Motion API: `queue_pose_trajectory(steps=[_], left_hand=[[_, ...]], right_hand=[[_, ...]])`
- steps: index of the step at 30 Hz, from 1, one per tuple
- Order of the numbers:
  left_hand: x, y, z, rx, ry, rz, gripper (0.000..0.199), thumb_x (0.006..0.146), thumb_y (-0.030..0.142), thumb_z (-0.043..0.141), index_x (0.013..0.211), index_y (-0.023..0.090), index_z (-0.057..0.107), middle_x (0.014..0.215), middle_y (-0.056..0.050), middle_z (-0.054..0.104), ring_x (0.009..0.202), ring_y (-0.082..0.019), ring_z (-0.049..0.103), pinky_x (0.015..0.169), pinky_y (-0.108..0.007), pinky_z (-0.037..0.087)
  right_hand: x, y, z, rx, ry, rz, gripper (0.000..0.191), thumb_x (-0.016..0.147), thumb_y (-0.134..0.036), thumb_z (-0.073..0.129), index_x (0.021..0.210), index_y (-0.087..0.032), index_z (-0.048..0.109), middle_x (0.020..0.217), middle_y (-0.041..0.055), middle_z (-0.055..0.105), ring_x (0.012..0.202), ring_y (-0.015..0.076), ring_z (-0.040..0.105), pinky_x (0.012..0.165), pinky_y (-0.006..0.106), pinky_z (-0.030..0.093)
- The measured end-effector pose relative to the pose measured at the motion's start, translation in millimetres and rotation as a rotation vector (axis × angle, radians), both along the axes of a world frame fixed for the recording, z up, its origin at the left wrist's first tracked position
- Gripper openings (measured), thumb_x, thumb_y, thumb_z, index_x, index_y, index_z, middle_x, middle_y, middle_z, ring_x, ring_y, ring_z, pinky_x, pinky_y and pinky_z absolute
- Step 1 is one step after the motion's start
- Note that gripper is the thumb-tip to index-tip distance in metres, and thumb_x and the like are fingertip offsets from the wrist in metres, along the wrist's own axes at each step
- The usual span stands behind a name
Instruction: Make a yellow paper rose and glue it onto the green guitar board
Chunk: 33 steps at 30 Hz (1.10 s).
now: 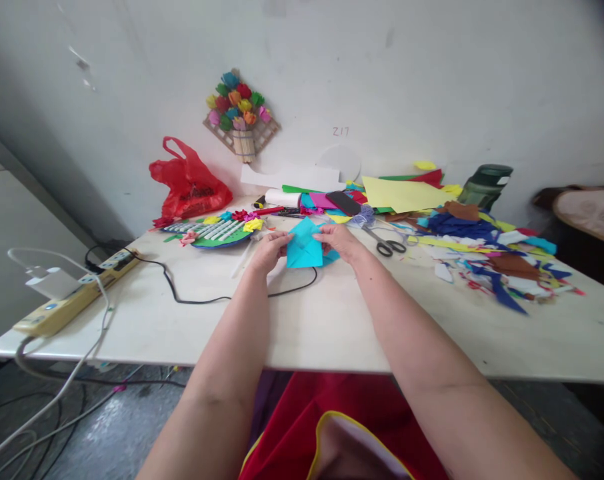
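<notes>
A folded light-blue paper [305, 247] is held up over the white table [327, 333], with crease lines across its front. My left hand [273, 251] pinches its left edge between thumb and fingers. On the other side, my right hand [338, 241] grips the upper right edge the same way. More blue paper [331, 257] shows behind it, under my right hand. Black-handled scissors [389, 247] lie on the table to the right of my right hand.
A yellow power strip [77, 293] with cables sits at the left, and a black cable crosses the table. Behind are a red plastic bag [189, 187], a green craft board [217, 235] and a phone [344, 203]. Paper scraps [515, 267] and a dark bottle [485, 187] are at right.
</notes>
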State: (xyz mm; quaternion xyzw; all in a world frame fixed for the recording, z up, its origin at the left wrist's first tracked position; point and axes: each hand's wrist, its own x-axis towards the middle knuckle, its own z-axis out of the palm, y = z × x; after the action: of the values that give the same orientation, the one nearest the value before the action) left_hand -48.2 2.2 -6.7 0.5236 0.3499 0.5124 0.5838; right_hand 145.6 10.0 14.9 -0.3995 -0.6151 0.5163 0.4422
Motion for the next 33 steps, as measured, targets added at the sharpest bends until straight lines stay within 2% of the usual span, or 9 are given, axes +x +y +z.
queue_pose_trajectory(steps=[5,10,17,25,29,33], left_hand=[[-1.3,-0.5,1.8,0.027,0.007,-0.019,0.029,0.058,0.034,0.077,0.06,0.014,0.055,0.051,0.005,0.047,0.044,-0.005,0.042,0.046,-0.02,0.035],[-1.7,0.2,1.1,0.014,0.003,-0.013,0.025,0.058,0.03,0.075,0.062,0.014,0.056,0.052,0.005,0.047,0.046,-0.006,0.044,0.049,-0.021,0.038],[-2.1,3.5,-1.6,0.035,-0.023,0.013,0.021,0.059,0.026,0.073,0.059,0.013,0.056,0.049,0.005,0.043,0.043,-0.005,0.039,0.044,-0.019,0.032],[-0.6,0.9,1.3,0.015,-0.052,0.023,0.02,0.059,0.022,0.07,0.075,0.012,0.065,0.056,0.002,0.054,0.047,-0.006,0.046,0.048,-0.02,0.036],[-0.1,0.7,1.8,0.009,-0.07,0.047,0.02,0.058,0.019,0.069,0.077,0.013,0.067,0.054,0.003,0.053,0.046,-0.006,0.045,0.047,-0.02,0.035],[0.4,0.1,2.6,0.005,-0.088,0.062,0.022,0.058,0.019,0.068,0.079,0.013,0.069,0.057,0.001,0.058,0.049,-0.008,0.05,0.051,-0.022,0.039]], right_hand=[[0.9,0.7,-0.7,-0.011,0.013,0.009,0.012,0.063,-0.023,0.067,0.057,-0.016,0.059,0.043,-0.005,0.053,0.039,0.0085,0.048,0.037,0.021,0.039],[1.3,1.1,-1.3,-0.009,0.03,0.003,0.007,0.062,-0.02,0.066,0.061,-0.016,0.061,0.045,-0.0051,0.054,0.039,0.0082,0.047,0.038,0.02,0.038],[-0.2,-2.1,1.9,-0.03,0.048,-0.004,0.004,0.063,-0.02,0.063,0.062,-0.016,0.061,0.045,-0.005,0.054,0.039,0.0087,0.047,0.038,0.021,0.039],[-1.3,-4.4,2.9,-0.049,0.091,0.0,0.01,0.06,-0.019,0.066,0.07,-0.016,0.065,0.049,-0.0046,0.057,0.04,0.0082,0.048,0.04,0.021,0.039],[-1.8,-3.7,2.1,-0.056,0.104,0.002,0.011,0.061,-0.02,0.066,0.071,-0.016,0.066,0.05,-0.004,0.057,0.042,0.0086,0.048,0.042,0.022,0.04],[-2.1,-3.5,1.1,-0.052,0.108,0.007,0.017,0.061,-0.021,0.067,0.077,-0.014,0.07,0.052,-0.0027,0.059,0.043,0.0092,0.05,0.044,0.024,0.042]])
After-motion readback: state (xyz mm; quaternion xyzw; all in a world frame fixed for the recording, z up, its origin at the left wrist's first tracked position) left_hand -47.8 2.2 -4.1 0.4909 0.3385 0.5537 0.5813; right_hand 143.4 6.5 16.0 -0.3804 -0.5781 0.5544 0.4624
